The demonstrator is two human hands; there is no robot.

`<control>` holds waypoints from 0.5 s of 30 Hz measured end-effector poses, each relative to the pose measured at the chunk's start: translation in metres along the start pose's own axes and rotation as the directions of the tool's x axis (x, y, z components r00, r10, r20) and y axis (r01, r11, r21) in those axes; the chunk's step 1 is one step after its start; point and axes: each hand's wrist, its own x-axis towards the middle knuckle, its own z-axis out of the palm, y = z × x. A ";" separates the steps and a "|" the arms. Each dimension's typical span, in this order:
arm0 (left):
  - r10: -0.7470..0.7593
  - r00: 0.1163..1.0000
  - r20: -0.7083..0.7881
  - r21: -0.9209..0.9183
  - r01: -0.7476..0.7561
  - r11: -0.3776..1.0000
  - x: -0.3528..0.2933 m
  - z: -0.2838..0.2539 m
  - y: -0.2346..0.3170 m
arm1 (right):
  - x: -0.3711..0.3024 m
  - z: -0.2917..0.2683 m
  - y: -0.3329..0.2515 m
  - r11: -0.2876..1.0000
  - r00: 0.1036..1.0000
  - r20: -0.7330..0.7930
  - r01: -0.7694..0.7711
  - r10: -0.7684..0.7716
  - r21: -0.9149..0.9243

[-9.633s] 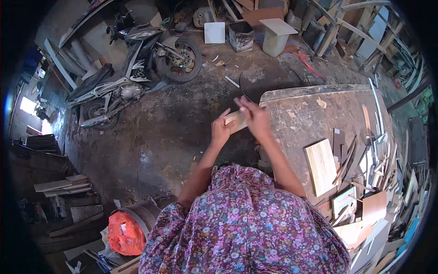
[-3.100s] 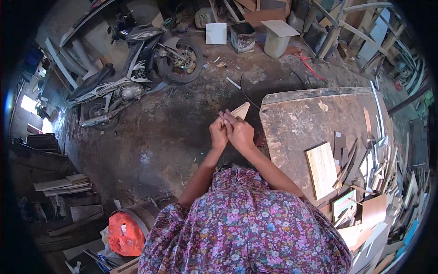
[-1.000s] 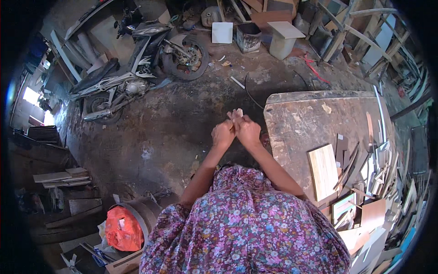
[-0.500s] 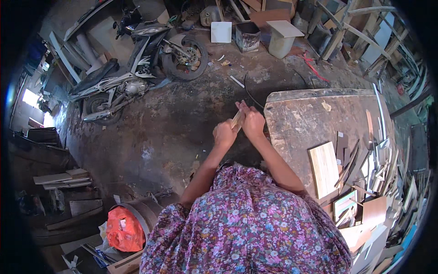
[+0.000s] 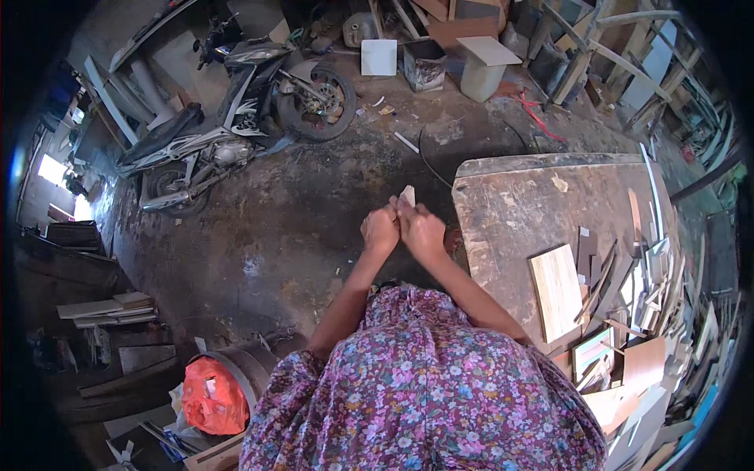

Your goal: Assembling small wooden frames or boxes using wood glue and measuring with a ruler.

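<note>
My left hand (image 5: 381,231) and my right hand (image 5: 422,232) are closed side by side in front of my body, their fingers touching. A small pale piece (image 5: 408,193) sticks up between them, beige and thin, perhaps a scrap of wood; most of it is hidden by the fingers. The right fingers wrap its lower part. The left fingertips press against it from the side. Both hands are held above the dark floor, just left of a worn wooden tabletop (image 5: 503,204).
A light wooden board (image 5: 556,290) lies on the tabletop, with many offcuts (image 5: 664,306) piled to its right. Ahead on the left stands a motorbike (image 5: 236,118). A red plastic bag (image 5: 214,396) sits at lower left. Farther off are a bucket (image 5: 481,78) and a tin (image 5: 424,67).
Both hands have drawn slightly nearer to my body and closer together. The pale piece, earlier slanting between the hands, now pokes up above the fingers.
</note>
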 end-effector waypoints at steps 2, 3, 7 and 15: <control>-0.006 1.000 0.009 0.013 0.006 1.000 0.000 0.002 -0.006 | -0.002 -0.004 -0.005 0.996 0.994 0.068 -0.084 0.086 -0.037; 0.002 1.000 0.008 0.019 -0.002 1.000 -0.001 0.002 -0.006 | 0.004 -0.008 -0.004 0.980 0.967 0.169 -0.177 0.190 -0.088; 0.064 0.998 -0.002 0.014 -0.064 0.998 -0.002 0.001 0.009 | 0.029 -0.005 0.021 0.989 0.992 0.006 -0.128 0.128 -0.069; 0.019 0.999 -0.026 -0.006 -0.019 1.000 0.006 0.005 -0.006 | 0.011 -0.007 0.000 0.988 0.987 0.093 -0.125 0.133 -0.086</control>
